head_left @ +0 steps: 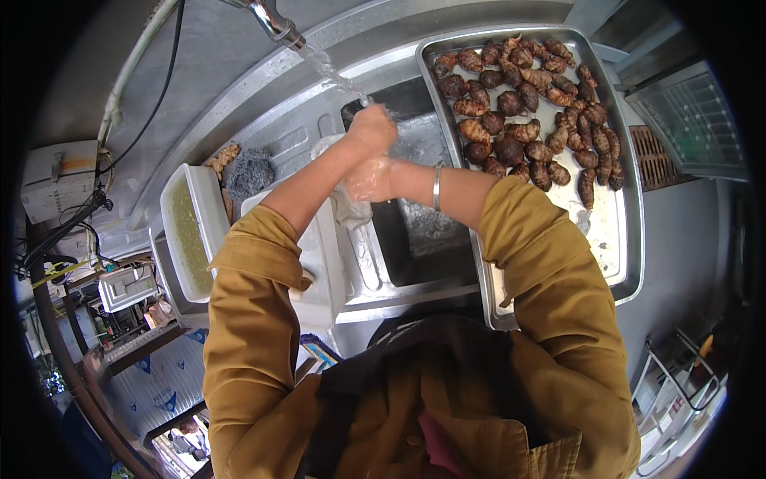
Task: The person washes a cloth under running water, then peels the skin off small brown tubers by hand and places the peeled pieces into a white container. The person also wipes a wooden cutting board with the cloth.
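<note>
Water runs from a metal faucet (287, 33) onto my left hand (372, 129), which is wet, with its fingers bent and mostly hidden. Pressed against it from below, near the left wrist, is my right hand (368, 179), wet and whitish with suds or water; a silver bracelet (437, 187) circles that wrist. No object shows in either hand, though their palms are out of sight. Both are above the left side of a steel sink basin (431, 230) with churned water in it. A wet white cloth (353, 211) lies on the drainboard, partly behind my hands.
A steel tray (633, 251) of brown, taro-like corms (508, 149) rests across the sink's right side. At left are a white tub (194, 239) of greenish liquid, another white plastic container (326, 269), a steel-wool scrubber (250, 173) and a piece of ginger-like root (223, 158).
</note>
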Demonstrator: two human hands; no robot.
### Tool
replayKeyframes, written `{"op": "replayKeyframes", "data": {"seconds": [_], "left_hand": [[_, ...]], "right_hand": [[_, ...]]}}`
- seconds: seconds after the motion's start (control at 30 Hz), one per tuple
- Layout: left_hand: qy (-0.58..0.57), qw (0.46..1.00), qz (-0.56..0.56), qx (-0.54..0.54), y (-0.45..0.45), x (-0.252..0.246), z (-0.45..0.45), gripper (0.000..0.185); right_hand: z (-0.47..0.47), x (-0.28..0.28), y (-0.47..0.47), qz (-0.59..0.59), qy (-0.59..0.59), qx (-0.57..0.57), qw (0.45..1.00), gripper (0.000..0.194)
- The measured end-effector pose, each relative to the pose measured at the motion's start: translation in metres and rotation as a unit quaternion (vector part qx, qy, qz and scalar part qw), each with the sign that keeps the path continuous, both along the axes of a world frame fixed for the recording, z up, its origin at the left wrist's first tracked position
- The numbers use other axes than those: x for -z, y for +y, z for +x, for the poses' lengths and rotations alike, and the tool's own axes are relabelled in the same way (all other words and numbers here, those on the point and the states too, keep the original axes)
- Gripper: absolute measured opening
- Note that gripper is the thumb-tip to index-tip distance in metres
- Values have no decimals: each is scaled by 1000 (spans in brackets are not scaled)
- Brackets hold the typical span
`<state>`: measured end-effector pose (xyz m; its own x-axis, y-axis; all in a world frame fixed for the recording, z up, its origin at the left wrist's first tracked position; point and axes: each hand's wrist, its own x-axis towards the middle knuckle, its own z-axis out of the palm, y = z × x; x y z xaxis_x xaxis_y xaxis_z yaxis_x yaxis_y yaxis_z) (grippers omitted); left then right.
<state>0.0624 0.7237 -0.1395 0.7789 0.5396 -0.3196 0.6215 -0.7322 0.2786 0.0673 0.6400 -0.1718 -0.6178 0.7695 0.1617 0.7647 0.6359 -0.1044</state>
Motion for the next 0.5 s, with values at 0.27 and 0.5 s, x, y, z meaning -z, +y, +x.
{"op": "replayKeyframes", "data": {"seconds": [0.27,0.5], "left_hand": [[-359,849,-22,-387,35,24,-34,28],[-535,826,90,-154,-33,-23,-37,31]], "right_hand": [[33,-14,-41,-181,297,239,907,22],[64,-34,-4,-396,850,343,-57,59]]}}
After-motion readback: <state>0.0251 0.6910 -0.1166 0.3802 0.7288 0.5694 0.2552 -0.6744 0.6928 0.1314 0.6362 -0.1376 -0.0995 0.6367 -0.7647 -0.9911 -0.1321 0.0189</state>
